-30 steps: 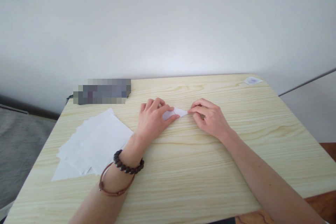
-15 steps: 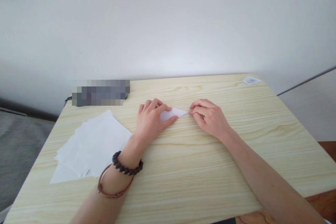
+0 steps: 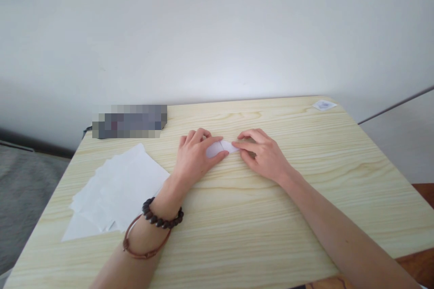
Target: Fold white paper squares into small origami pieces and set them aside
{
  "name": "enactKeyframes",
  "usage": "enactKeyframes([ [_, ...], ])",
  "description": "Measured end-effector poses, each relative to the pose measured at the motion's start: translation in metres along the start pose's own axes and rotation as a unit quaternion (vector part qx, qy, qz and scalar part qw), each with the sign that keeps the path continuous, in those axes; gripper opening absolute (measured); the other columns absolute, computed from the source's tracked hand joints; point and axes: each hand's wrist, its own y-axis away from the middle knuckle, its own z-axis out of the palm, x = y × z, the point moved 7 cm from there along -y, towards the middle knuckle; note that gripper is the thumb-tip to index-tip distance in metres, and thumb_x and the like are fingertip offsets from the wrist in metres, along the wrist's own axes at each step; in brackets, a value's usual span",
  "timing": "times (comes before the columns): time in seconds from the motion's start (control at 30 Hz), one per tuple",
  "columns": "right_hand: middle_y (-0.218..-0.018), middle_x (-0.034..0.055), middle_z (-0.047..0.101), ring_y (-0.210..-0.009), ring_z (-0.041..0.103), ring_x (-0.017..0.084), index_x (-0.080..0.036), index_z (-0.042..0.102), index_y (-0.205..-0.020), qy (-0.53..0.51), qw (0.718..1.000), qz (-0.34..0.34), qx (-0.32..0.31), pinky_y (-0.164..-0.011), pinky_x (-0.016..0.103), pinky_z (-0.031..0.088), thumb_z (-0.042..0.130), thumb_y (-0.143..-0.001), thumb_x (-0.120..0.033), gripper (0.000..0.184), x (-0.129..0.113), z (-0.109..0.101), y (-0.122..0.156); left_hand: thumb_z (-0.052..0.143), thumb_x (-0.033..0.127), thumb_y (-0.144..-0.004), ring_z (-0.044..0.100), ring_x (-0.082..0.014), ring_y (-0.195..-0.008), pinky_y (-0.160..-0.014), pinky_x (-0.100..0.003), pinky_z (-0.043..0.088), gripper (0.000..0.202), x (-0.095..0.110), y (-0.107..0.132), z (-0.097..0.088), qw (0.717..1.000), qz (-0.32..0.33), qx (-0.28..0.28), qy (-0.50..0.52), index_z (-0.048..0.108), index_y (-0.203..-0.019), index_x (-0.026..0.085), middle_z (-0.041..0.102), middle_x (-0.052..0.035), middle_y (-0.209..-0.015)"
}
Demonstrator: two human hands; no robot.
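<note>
A small folded piece of white paper [image 3: 214, 149] lies on the wooden table between both hands. My left hand [image 3: 194, 156] grips its left part, thumb along the near edge and index finger along the far edge. With its fingertips, my right hand [image 3: 259, 151] holds the pointed right end, the index finger lying on top of the paper. The right tip is hidden beneath those fingers. A crease line shows across the paper's middle. Dark beads and a brown cord circle my left wrist.
Several loose white sheets [image 3: 118, 185] lie fanned out at the left, partly under my left forearm. A dark, pixelated object [image 3: 132, 122] rests at the back left. In the far right corner is a small white diamond-shaped piece [image 3: 324, 105]. A white wall [image 3: 217, 31] stands behind the table.
My right hand has moved left onto the paper, and its fingers now cover the pointed end that showed before. My left hand stays almost where it was.
</note>
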Motion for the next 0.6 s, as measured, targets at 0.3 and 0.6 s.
enactKeyframes([
  [0.3,-0.092,0.0065,0.066,-0.088,0.056,0.02,-0.018,0.067,-0.09,-0.062,0.998,-0.001,-0.021,-0.084,0.037,0.045,0.055,-0.092,-0.026,0.015,-0.0005,0.0044,-0.0029,0.068,0.034,-0.079,0.061,-0.0208,-0.091,-0.09,-0.039,0.037,0.016,-0.005,-0.0044,-0.0008,0.985,-0.013,-0.034,0.169,0.066,-0.086,0.021,0.07,-0.0008,-0.09],
  [0.6,-0.072,0.0025,0.06,-0.07,0.052,0.015,-0.016,0.06,-0.081,-0.129,0.991,-0.005,-0.034,-0.069,0.03,0.041,0.053,-0.091,-0.019,0.013,-0.0041,0.0019,-0.0037,0.06,0.035,-0.083,0.064,-0.019,-0.079,-0.089,-0.037,0.038,0.02,0.0017,-0.0055,-0.0036,0.975,-0.011,-0.047,0.218,0.073,-0.077,0.021,0.073,-0.0009,-0.079],
])
